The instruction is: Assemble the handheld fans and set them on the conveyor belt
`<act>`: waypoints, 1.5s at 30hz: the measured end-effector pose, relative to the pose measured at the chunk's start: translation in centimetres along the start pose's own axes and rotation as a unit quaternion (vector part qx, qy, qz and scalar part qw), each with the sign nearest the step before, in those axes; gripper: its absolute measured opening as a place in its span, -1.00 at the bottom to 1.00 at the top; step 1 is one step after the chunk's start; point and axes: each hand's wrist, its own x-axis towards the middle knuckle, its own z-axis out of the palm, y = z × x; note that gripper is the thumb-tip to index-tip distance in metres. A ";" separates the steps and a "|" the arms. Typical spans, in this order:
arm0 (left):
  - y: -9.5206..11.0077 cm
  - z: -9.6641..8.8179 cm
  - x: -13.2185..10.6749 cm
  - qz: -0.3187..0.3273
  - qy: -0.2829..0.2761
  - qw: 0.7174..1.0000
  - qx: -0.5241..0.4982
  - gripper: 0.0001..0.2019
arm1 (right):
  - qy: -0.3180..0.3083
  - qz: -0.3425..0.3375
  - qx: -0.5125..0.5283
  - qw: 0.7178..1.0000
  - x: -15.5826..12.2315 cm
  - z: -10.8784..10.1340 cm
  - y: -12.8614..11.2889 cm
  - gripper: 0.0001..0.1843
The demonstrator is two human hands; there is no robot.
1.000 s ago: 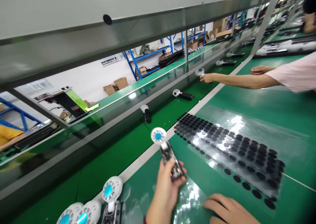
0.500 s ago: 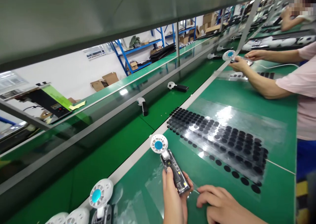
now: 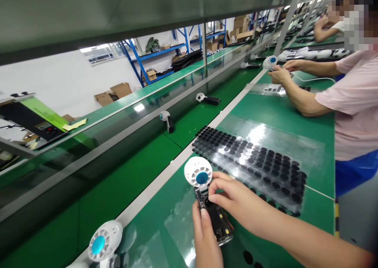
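A handheld fan (image 3: 198, 172) with a white round head, a blue centre disc and a black handle is upright in front of me. My left hand (image 3: 206, 236) is wrapped around its handle, thumb along the front. At the neck, just under the fan head, my right hand (image 3: 226, 191) has its thumb and fingers pinched together against the fan; its fingertips are partly hidden behind the head. Small yellow lit spots show on the handle's lower part. Beside the right forearm lie clear sheets with rows of black round stickers (image 3: 265, 167).
Another white fan (image 3: 105, 240) stands at the lower left. Two fans lie on the green conveyor belt (image 3: 141, 169), beyond the pale rail (image 3: 156, 185). To the right, a co-worker in a pink shirt (image 3: 354, 102) holds a similar fan (image 3: 269, 62). A grey panel (image 3: 118, 16) hangs overhead.
My right hand has moved up from below the handle to the fan's neck. The fan head has turned and looks larger, and the thin white cable by my right hand is out of sight.
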 end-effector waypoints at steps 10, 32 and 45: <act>0.1 0.2 0.0 -0.015 0.014 0.998 0.062 -0.43 | -0.014 -0.010 -0.069 0.997 0.0 -0.1 -0.2 -0.80; 0.3 0.2 -0.6 0.020 0.039 0.995 0.092 -0.57 | 0.041 -0.059 -0.112 0.991 -0.6 1.0 0.6 -0.79; -1.5 -0.9 0.8 -0.046 0.008 0.998 -0.028 -0.27 | 0.031 -0.036 0.154 0.987 -2.3 2.2 3.4 -0.96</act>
